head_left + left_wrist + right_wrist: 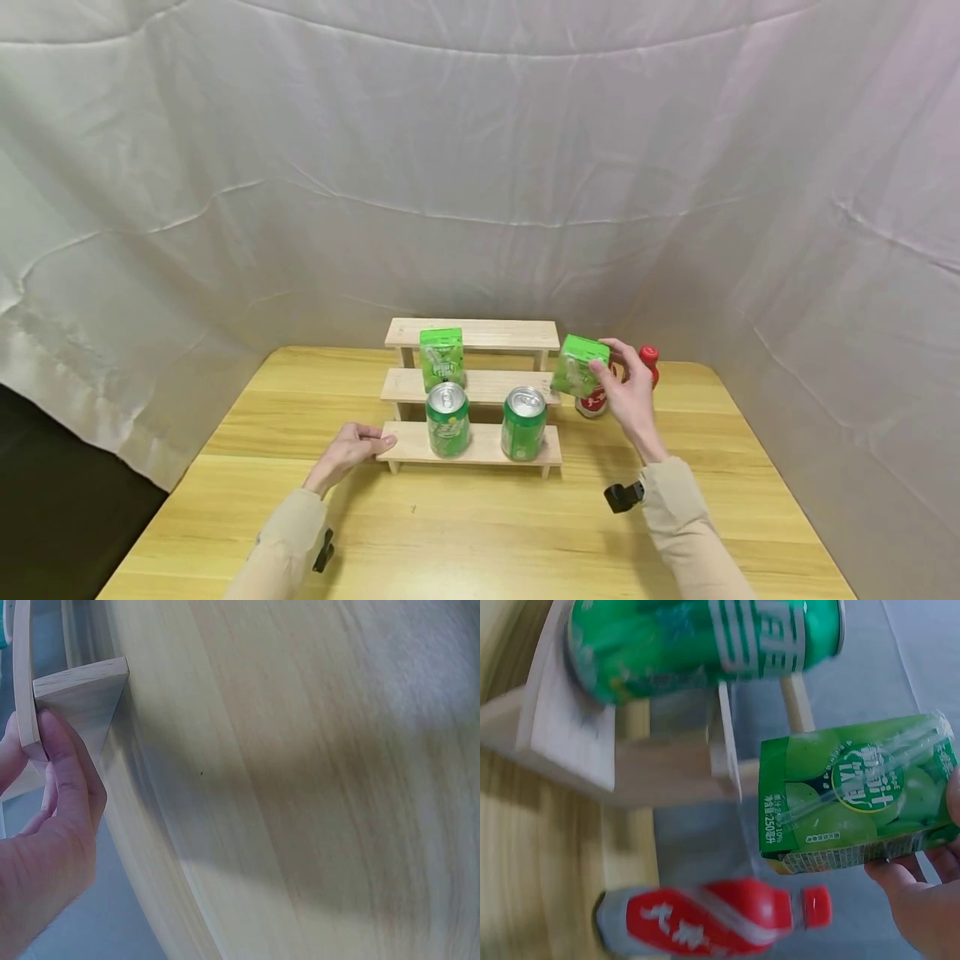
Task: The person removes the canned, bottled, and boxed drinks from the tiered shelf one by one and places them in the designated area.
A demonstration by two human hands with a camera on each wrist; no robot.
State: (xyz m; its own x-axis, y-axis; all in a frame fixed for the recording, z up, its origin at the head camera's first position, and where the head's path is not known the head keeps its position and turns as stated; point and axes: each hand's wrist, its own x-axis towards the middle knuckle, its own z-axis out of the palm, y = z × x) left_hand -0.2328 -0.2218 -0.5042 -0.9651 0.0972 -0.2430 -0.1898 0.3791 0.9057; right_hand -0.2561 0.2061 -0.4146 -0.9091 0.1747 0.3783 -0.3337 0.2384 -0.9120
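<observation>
My right hand [633,396] holds a green juice box [855,793], tilted, beside the right end of the middle step. A straw in clear wrap lies across the box's front. At the other side, my left hand [351,452] pinches the left end of the bottom board of a three-step wooden rack [483,442], thumb on top and fingers beneath. Two green soda cans, a left one [447,421] and a right one [523,425], stand upright on that bottom step. Behind the left can, another green juice box [442,358] stands on the middle step.
A bottle with a red label and red cap [705,919] stands on the wooden table [480,533] right of the rack, partly hidden by my right hand in the head view. A red bottle cap [649,354] shows beyond that hand. Grey-white cloth [480,183] hangs around the table's back and sides.
</observation>
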